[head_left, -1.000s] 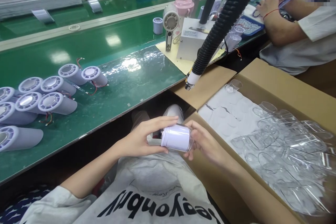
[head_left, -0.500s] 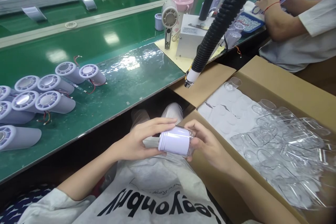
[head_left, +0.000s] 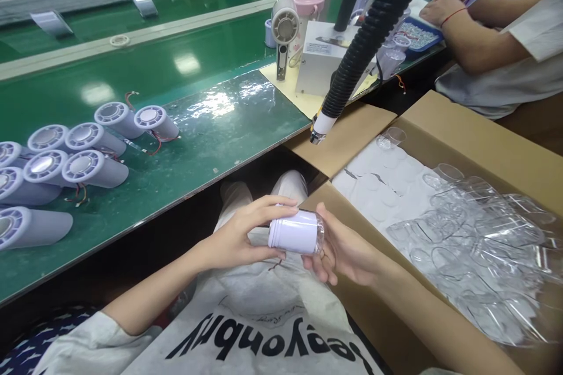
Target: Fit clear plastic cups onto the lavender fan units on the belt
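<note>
Just left of the cardboard box (head_left: 484,146): one lilac cylinder (head_left: 292,232), transparent cover (head_left: 320,234) at its right end. Left hand (head_left: 235,235): ours, thumb and fingers gripping the cylinder. Right hand (head_left: 349,247): ours, fingers now loosened around the cover, contact uncertain; we judge the left carries the weight. Inside the box: transparent cups (head_left: 477,231). Farther, left of the box: similar cylinders (head_left: 99,169) on the green bench (head_left: 176,173).

- Pale lavender cylinder (head_left: 292,232), smooth and glossy, ringed with ridges at one end.
- Clear cap (head_left: 321,234) sits around the opposite end.
- Both lie sideways, held above the lap, ridged end in the left hand (head_left: 233,235), between thumb and fingers.
- Capped end beside the right hand (head_left: 354,251); from here, can't tell if they touch.
</note>
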{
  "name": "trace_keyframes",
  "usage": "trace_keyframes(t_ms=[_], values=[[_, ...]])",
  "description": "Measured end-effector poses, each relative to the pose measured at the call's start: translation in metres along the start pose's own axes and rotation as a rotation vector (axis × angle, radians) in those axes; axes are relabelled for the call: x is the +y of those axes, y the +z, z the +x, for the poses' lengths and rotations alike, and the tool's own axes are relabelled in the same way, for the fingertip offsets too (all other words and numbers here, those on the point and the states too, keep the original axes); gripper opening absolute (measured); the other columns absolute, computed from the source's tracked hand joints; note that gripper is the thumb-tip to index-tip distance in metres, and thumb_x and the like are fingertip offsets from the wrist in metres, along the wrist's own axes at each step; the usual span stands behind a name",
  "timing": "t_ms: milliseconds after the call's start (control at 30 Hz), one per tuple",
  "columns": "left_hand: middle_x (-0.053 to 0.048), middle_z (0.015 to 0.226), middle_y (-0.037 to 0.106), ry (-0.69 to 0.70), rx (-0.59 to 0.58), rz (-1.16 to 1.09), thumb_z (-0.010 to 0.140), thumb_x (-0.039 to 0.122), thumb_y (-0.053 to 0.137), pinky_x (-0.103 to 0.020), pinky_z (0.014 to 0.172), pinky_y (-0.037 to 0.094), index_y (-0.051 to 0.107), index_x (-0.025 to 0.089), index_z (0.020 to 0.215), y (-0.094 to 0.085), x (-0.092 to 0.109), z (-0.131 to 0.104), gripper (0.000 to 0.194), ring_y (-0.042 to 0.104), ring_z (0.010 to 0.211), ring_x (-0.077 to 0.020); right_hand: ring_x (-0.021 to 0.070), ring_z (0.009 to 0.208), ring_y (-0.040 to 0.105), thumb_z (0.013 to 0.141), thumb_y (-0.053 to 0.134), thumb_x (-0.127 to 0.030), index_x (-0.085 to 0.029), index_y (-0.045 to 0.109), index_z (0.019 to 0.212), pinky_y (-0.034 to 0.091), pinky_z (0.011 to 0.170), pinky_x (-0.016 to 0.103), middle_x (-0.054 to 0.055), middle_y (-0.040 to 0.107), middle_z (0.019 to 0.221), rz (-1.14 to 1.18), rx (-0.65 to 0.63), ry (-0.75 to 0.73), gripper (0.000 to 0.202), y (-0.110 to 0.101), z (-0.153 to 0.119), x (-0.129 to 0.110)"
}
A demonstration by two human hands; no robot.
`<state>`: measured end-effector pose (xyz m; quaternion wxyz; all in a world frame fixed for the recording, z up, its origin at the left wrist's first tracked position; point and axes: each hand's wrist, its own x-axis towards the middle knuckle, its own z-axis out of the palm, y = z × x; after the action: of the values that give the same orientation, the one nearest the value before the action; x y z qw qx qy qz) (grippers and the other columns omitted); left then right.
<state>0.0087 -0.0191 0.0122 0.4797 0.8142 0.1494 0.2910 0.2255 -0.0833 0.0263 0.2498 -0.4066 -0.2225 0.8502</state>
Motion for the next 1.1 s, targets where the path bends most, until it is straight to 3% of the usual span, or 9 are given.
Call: trace_keyframes(t_ms=[100,200,300,367,567,833,967,1033,1100], values=[[-0.009,0.135,0.054,-0.147,0.014,-0.043,0.074,0.024,0.078,-0.038,0.101,0.048,0.045,0.032,0.138,0.002,0.008,-0.001,0.072,0.052,0.124,-0.0258,0.0117,0.045,0.061,0.093,0.007,-0.071,-0.011,0.057,0.103,0.047,0.037,0.015,0.007,0.064,0.064,-0.097,-0.014,-0.016,0.079,-0.002,-0.001,0.003],[-0.008,0.132,0.054,-0.295,0.04,-0.115,0.077,0.026,0.074,-0.029,0.087,0.055,0.045,0.033,0.138,0.002,0.015,-0.003,0.068,0.057,0.114,-0.0217,0.0219,0.082,0.069,0.087,0.031,-0.077,-0.017,0.045,0.128,0.061,0.065,0.032,0.015,0.066,0.107,-0.449,0.106,-0.398,0.074,-0.008,-0.003,0.008],[-0.007,0.127,0.057,-0.379,0.066,-0.165,0.08,0.028,0.071,-0.025,0.079,0.056,0.044,0.034,0.139,0.002,0.017,-0.004,0.065,0.061,0.101,-0.0177,0.0288,0.129,0.046,0.088,0.066,-0.047,-0.035,0.035,0.141,0.044,0.105,0.049,0.009,0.039,0.147,-0.958,0.232,-0.95,0.063,-0.015,-0.002,0.012],[-0.007,0.125,0.058,-0.407,0.06,-0.2,0.081,0.029,0.071,-0.026,0.079,0.057,0.044,0.033,0.14,0.001,0.017,-0.004,0.066,0.063,0.097,-0.017,0.0266,0.135,0.04,0.09,0.066,-0.023,-0.041,0.039,0.139,0.038,0.11,0.049,0.003,0.037,0.151,-1.157,0.194,-1.118,0.058,-0.019,-0.002,0.014],[-0.006,0.143,0.048,-0.383,-0.05,-0.307,0.078,0.024,0.073,-0.037,0.103,0.049,0.044,0.037,0.141,-0.004,0.017,-0.001,0.07,0.05,0.128,-0.0257,0.0224,0.116,0.06,0.088,0.069,-0.036,-0.04,0.051,0.133,0.056,0.092,0.036,0.001,0.058,0.132,-0.707,0.128,-0.801,0.049,-0.021,-0.006,0.015],[-0.006,0.138,0.055,-0.558,-0.08,-0.504,0.079,0.022,0.071,-0.031,0.083,0.056,0.041,0.036,0.143,0.003,0.015,-0.003,0.072,0.068,0.089,-0.0173,0.0272,0.126,0.053,0.084,0.073,-0.032,-0.041,0.059,0.128,0.044,0.107,0.047,-0.001,0.055,0.139,-0.846,0.204,-0.81,0.047,-0.017,-0.008,0.012],[-0.009,0.14,0.053,-0.652,-0.03,-0.469,0.079,0.033,0.07,-0.033,0.092,0.052,0.043,0.027,0.141,0.018,0.005,-0.007,0.068,0.061,0.113,-0.0248,0.0254,0.123,0.055,0.087,0.07,-0.031,-0.036,0.056,0.133,0.048,0.103,0.04,0.0,0.056,0.138,-0.77,0.173,-0.682,0.048,-0.01,-0.005,0.012],[-0.009,0.135,0.058,-0.703,-0.034,-0.408,0.082,0.041,0.066,-0.033,0.093,0.051,0.049,0.023,0.135,0.004,-0.001,-0.005,0.058,0.062,0.112,-0.0253,0.0245,0.126,0.053,0.09,0.063,-0.031,-0.033,0.05,0.139,0.045,0.106,0.04,0.001,0.054,0.14,-0.899,0.223,-0.615,0.05,-0.022,-0.007,0.006],[-0.007,0.123,0.064,-0.722,-0.015,-0.199,0.078,0.05,0.066,-0.032,0.085,0.054,0.052,0.022,0.128,-0.035,-0.01,0.01,0.059,0.065,0.101,-0.0251,0.0232,0.13,0.049,0.093,0.057,-0.032,-0.031,0.05,0.139,0.04,0.11,0.039,0.002,0.053,0.141,-1.122,0.537,-0.502,0.047,-0.049,-0.019,-0.005]])
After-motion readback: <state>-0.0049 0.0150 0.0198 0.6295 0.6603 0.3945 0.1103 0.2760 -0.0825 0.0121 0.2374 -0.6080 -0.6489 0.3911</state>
